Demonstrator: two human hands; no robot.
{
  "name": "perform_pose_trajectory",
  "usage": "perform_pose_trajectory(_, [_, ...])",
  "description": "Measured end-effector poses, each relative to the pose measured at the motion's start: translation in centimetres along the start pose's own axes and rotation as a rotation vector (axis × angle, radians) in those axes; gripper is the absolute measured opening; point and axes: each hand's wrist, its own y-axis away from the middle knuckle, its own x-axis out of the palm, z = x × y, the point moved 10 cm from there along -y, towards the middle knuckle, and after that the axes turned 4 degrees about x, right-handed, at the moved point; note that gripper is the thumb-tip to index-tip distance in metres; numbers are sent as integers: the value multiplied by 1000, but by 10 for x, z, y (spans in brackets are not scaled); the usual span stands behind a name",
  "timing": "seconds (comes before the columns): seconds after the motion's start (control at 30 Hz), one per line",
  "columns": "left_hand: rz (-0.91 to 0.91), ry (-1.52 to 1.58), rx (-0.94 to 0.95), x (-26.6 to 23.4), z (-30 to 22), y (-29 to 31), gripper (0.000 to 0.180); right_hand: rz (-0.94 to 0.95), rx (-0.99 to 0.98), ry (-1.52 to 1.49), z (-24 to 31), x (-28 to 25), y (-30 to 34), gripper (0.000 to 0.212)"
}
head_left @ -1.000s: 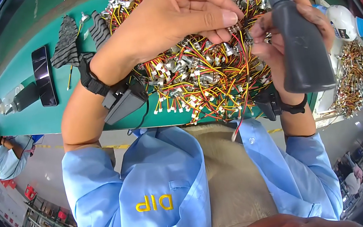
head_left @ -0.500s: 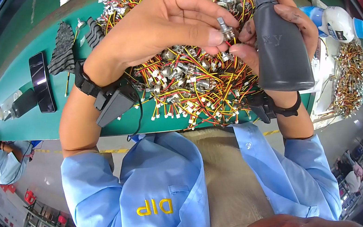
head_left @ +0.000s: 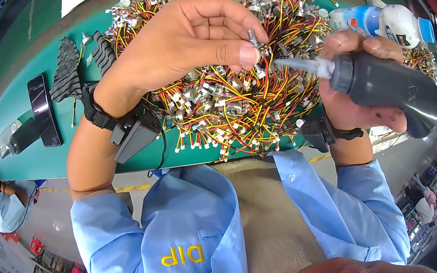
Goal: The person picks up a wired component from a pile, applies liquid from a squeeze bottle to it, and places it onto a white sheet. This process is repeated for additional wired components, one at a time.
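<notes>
Between thumb and fingertips my left hand (head_left: pixel 209 39) pinches a potentiometer (head_left: pixel 255 43), its metal shaft pointing up. My right hand (head_left: pixel 354 79) is wrapped round a dark grey squeeze bottle (head_left: pixel 391 85), which lies tilted with its pale narrow nozzle (head_left: pixel 298 64) toward the potentiometer. The nozzle tip is close to the part; whether they touch I cannot tell. Below both hands spreads a big heap of wired potentiometers (head_left: pixel 237 111) with red, yellow and black leads and white connectors.
On the green table (head_left: pixel 19 166) at left lie a phone (head_left: pixel 43 110), another dark squeeze bottle (head_left: pixel 23 136) and grey striped cloth pieces (head_left: pixel 66 69). A white and blue plastic bottle (head_left: pixel 391 23) lies at right, near more wired parts (head_left: pixel 420 62). Another person (head_left: pixel 5 205) sits at far left.
The squeeze bottle has turned from upright to nearly level, its nozzle swinging left toward the potentiometer. My right fingers have moved off the potentiometer; my left hand has shifted slightly left.
</notes>
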Motion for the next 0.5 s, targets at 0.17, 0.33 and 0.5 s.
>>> perform_pose_trajectory(0.17, [5,7,11,1,-1,1,21,27,-12,86,0,7,2,91])
perform_pose_trajectory(0.33, [12,19,-1,1,2,0,21,-7,-47,76,-3,5,4,91])
perform_pose_trajectory(0.5, [13,27,-45,2,1,3,22,-57,-96,150,-1,-2,7,91])
